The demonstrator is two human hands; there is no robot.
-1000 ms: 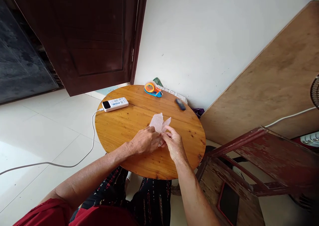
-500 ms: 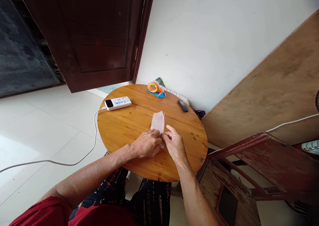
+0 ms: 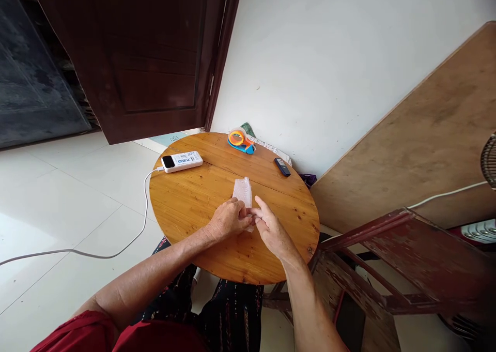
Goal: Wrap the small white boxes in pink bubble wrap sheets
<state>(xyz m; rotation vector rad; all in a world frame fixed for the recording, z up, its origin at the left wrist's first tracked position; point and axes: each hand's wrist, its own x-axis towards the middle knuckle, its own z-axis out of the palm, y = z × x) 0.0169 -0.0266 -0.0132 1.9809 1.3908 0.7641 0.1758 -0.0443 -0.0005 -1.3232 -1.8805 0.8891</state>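
A small piece of bubble wrap (image 3: pixel 243 190) lies on the round wooden table (image 3: pixel 186 197), its lower part covered by my hands. My left hand (image 3: pixel 229 217) is closed on the wrap, fingers curled over its lower left part. From the right, my right hand (image 3: pixel 271 229) reaches to the wrap's lower edge, with thumb and fingers against it and the index finger raised. Whether anything is wrapped inside cannot be made out.
A white power bank (image 3: pixel 182 161) with a cable sits at the table's left. An orange and blue tape dispenser (image 3: pixel 241 140) stands at the back, a dark blue object (image 3: pixel 282 167) at the back right. A worn wooden chair (image 3: pixel 418 259) is on the right.
My left hand has turned a little, its fingers curling more over the wrap. My right hand's fingers have opened slightly and shifted at the wrap's edge. The view has moved slightly.
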